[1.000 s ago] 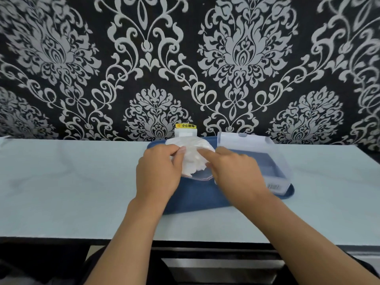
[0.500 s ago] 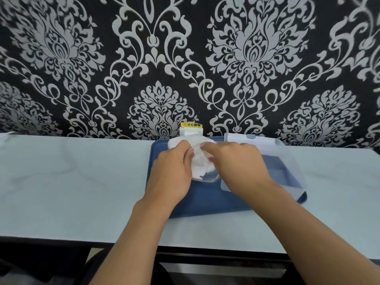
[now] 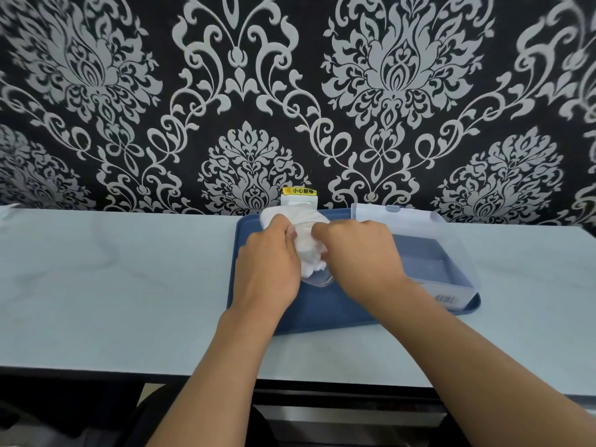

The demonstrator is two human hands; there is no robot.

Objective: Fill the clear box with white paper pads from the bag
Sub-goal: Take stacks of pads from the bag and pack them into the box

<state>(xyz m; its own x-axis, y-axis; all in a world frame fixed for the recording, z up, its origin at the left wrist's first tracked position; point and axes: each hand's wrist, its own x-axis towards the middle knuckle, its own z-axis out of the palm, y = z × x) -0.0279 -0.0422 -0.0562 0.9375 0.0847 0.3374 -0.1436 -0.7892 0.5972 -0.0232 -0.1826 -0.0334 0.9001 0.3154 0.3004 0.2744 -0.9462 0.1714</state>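
A clear plastic bag of white paper pads (image 3: 306,243) lies on a blue tray (image 3: 325,314). My left hand (image 3: 269,266) grips the bag's left side, thumb pressed against it. My right hand (image 3: 358,253) grips its right side, fingers curled into the plastic. The clear box (image 3: 451,266) stands open on the tray's right half, lid (image 3: 393,216) raised at the back; I see no pads in it. The bag's lower part is hidden between my hands.
The tray sits on a pale blue counter (image 3: 113,279) against a black-and-silver patterned wall. A white wall socket with a yellow warning label (image 3: 299,198) is just behind the bag. The counter's front edge runs below my forearms.
Both hands stay on the bag and have shifted slightly on it. The camera view has moved, so the tray and box sit further right in the picture.
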